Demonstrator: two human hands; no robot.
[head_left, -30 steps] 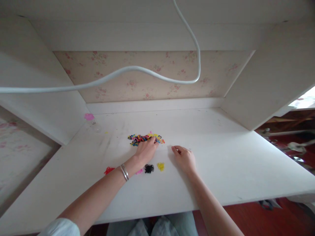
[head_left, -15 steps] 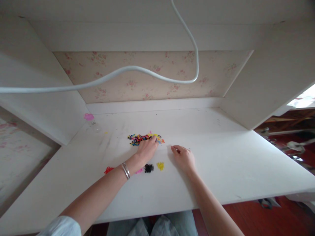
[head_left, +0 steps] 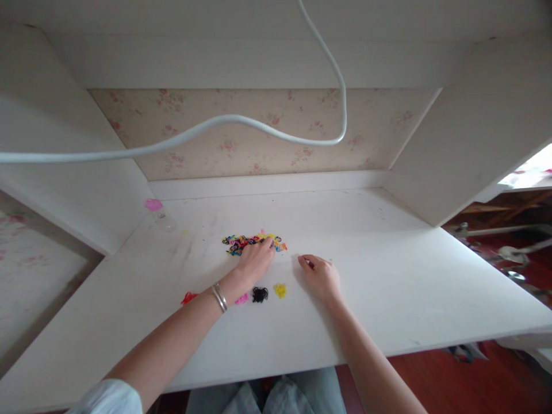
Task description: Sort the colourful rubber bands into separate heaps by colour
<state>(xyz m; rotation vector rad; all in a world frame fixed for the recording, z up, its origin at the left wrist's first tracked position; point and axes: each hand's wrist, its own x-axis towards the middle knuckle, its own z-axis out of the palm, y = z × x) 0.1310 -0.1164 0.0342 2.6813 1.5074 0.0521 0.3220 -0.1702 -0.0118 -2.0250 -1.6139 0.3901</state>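
Note:
A mixed heap of small coloured rubber bands [head_left: 241,244] lies on the white desk. My left hand [head_left: 257,256], with silver bangles at its wrist, reaches over the heap's right part. Its fingers are drawn together, their tips down among the bands; what they pinch is too small to make out. To the right, my right hand [head_left: 319,276] rests on the desk with curled fingers, thumb against index finger. Whatever it may hold is hidden. Nearer me are single-colour piles: yellow bands [head_left: 280,290], black bands [head_left: 260,294], pink bands [head_left: 242,298] and red bands [head_left: 188,297]. My left arm partly covers the pink and red ones.
At the back left of the desk [head_left: 388,276] stands a small clear container [head_left: 163,219] beside a pink piece [head_left: 153,204]. A white cable [head_left: 224,119] hangs across the upper view. Side panels and a shelf enclose the desk.
The view has shifted very slightly. My left fingers have stayed at the heap, and my right hand keeps its place and curled shape.

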